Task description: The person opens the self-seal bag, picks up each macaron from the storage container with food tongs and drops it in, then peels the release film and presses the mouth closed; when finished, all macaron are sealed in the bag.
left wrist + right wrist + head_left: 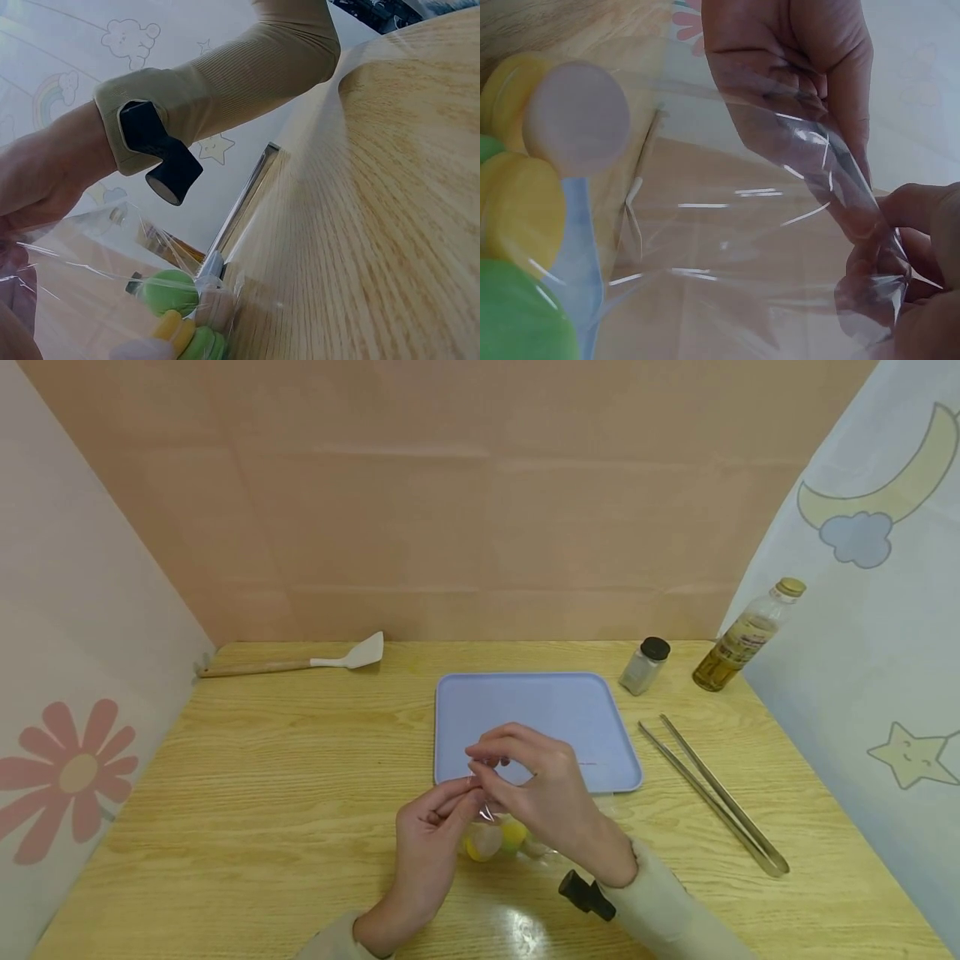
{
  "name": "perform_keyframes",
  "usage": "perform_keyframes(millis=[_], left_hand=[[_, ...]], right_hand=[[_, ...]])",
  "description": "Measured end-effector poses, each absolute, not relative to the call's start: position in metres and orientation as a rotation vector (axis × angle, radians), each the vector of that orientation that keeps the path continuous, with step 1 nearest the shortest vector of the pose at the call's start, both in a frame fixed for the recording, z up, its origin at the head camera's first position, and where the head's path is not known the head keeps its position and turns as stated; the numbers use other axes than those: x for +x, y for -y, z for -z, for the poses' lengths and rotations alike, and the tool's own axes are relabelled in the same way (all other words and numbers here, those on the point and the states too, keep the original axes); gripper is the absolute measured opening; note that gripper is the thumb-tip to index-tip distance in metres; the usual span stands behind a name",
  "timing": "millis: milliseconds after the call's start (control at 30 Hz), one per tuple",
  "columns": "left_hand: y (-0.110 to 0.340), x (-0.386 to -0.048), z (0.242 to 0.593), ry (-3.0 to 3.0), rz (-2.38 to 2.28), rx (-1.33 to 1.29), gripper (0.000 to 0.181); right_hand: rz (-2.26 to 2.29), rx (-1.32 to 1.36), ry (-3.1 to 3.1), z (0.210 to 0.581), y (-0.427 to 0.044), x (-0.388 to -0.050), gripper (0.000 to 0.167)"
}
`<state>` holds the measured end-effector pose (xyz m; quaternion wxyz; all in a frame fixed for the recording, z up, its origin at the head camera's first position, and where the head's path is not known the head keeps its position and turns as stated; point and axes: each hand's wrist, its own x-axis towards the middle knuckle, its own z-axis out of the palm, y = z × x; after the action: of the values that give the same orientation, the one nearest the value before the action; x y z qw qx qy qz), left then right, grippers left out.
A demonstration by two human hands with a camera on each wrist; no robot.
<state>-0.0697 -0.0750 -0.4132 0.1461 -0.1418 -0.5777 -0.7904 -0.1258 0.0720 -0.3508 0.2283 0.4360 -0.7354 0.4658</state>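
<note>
The person's left hand (431, 843) and right hand (553, 789) each pinch, thumb against fingers, the crumpled edge of a clear bag (727, 225), which is at the near side of the blue tray (525, 702) with macaron-like rounds (169, 292) (green, yellow and pale) inside it. The step in hand seems to be working the bag's mouth, opening or closing it, and the next move likely calls for a steady left pinch while the right fingertips ease the film.
</note>
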Motion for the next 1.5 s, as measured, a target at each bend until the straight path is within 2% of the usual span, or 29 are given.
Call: perform_keyframes(millis=[467, 633, 833, 1167, 1500], left_hand=[[0.0753, -0.0699, 0.4156, 1.674, 2.267, -0.426, 0.017], [0.0761, -0.0714, 0.4150, 1.670, 2.240, -0.456, 0.017], [0.0757, -0.0716, 0.4131, 1.655, 2.258, -0.469, 0.017], [0.0742, -0.0731, 0.4137, 1.559, 2.206, -0.662, 0.022], [0.0734, -0.0706, 0.4132, 1.614, 2.263, -0.573, 0.018]], right_hand=[[-1.309, 1.192, 1.985, 0.3526, -0.0714, -0.1258, 0.020], [-1.397, 1.150, 1.976, 0.3526, -0.0696, -0.1268, 0.014], [-1.563, 1.093, 1.992, 0.3520, -0.0682, -0.1254, 0.017], [-1.767, 0.986, 2.019, 0.3524, -0.0661, -0.1206, 0.016], [-1.837, 0.972, 1.956, 0.3509, -0.0664, -0.1211, 0.016]])
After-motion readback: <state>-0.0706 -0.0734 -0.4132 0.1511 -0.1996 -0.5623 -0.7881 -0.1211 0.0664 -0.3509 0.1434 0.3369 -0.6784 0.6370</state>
